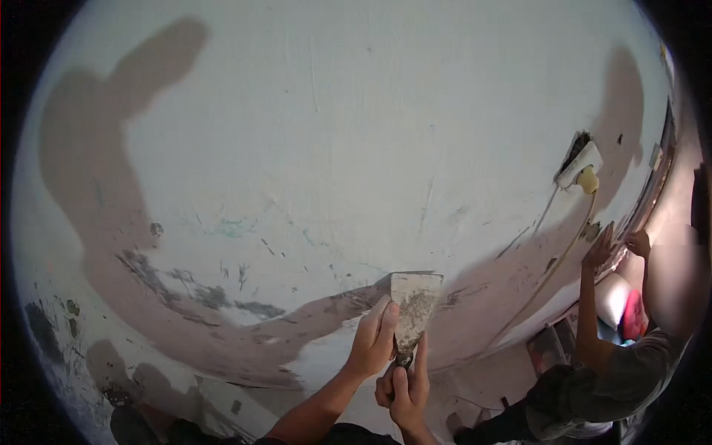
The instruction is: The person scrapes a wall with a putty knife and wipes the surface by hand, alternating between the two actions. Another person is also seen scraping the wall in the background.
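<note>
A putty knife (417,308) with a wide, stained blade is held up close to the wall (356,163). My right hand (406,393) is closed round its dark handle, with one finger stretched along the blade's lower edge. My left hand (373,340) grips the left side of the blade; some of its fingers are hidden behind the metal. Around the blade's top edge the white wall surface is scuffed, with grey patches and scrapes.
At right, a loose socket (581,165) hangs from a wall hole with a yellow plug (588,179) and cord. Another person (623,378) stands there, hands (598,248) near the wall. A person's foot (130,423) is at lower left. Shadows cross the wall.
</note>
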A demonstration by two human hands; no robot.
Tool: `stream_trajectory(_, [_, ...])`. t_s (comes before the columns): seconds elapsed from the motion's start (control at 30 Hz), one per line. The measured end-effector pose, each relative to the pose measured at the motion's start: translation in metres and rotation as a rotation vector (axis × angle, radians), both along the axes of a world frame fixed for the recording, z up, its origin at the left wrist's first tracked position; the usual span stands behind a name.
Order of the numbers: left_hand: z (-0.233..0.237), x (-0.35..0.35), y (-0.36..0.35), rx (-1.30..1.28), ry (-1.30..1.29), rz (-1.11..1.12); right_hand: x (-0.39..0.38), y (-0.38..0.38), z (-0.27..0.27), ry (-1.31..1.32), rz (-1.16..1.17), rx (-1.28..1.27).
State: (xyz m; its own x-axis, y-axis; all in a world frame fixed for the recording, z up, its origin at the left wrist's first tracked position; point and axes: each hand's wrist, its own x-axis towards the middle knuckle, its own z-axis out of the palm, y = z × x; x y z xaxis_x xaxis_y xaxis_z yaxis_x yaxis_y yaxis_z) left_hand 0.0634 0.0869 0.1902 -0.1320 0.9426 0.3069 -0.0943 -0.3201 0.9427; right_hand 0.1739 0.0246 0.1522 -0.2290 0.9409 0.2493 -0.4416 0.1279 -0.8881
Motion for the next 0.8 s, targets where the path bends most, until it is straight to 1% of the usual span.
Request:
stream_trajectory(0.03, [-0.001, 0.002, -0.001, -0.008, -0.033, -0.008, 0.0, 0.002, -0.004, -0.061, -0.042, 0.054])
stream_trajectory(0.07, [-0.002, 0.003, 0.001, -0.007, -0.035, -0.003, 0.001, 0.003, -0.005, -0.063, -0.036, 0.056])
stream_trajectory(0.13, [-0.005, 0.005, 0.006, 0.077, -0.029, -0.006, 0.002, 0.006, -0.007, -0.088, -0.073, 0.049])
stream_trajectory(0.17, [-0.002, 0.004, 0.008, 0.07, -0.025, -0.011, -0.001, 0.008, -0.006, -0.022, -0.086, 0.049])
stream_trajectory(0.2, [0.001, 0.005, 0.005, 0.073, -0.031, 0.001, 0.0, 0.008, -0.006, -0.029, -0.074, 0.052])
stream_trajectory(0.27, [0.014, 0.005, -0.004, -0.024, -0.167, -0.088, 0.007, 0.01, -0.008, -0.075, -0.103, 0.079])
stream_trajectory(0.3, [0.017, 0.002, -0.005, -0.039, -0.198, -0.133, 0.008, 0.01, -0.006, -0.07, -0.139, 0.054])
stream_trajectory(0.33, [0.017, -0.003, -0.006, -0.049, -0.203, -0.128, 0.013, 0.009, -0.003, -0.075, -0.134, 0.043])
stream_trajectory(0.4, [0.016, -0.004, -0.001, -0.11, -0.169, -0.241, 0.035, 0.017, 0.007, -0.259, -0.125, 0.134])
stream_trajectory(0.43, [0.012, -0.008, 0.001, -0.058, -0.165, -0.27, 0.042, 0.017, 0.014, -0.267, -0.122, 0.113])
stream_trajectory(0.5, [0.015, -0.008, 0.0, -0.059, -0.182, -0.278, 0.053, 0.017, 0.028, -0.487, -0.127, 0.148])
stream_trajectory(0.6, [0.018, -0.004, -0.007, -0.042, -0.221, -0.277, 0.061, 0.012, 0.032, -0.438, -0.109, 0.126])
stream_trajectory(0.63, [0.016, -0.004, -0.006, -0.056, -0.184, -0.28, 0.06, 0.014, 0.024, -0.397, -0.145, 0.182])
stream_trajectory(0.7, [0.025, -0.01, -0.011, -0.053, -0.068, -0.285, 0.064, 0.014, 0.025, -0.415, -0.152, 0.191])
stream_trajectory(0.73, [0.022, -0.018, -0.013, -0.043, -0.07, -0.285, 0.067, 0.015, 0.026, -0.429, -0.161, 0.195])
stream_trajectory(0.77, [0.013, -0.027, -0.017, 0.163, 0.236, -0.094, 0.07, 0.014, 0.025, -0.431, -0.162, 0.202])
stream_trajectory(0.8, [0.003, -0.036, -0.022, 0.364, 0.541, 0.107, 0.073, 0.012, 0.023, -0.436, -0.216, 0.201])
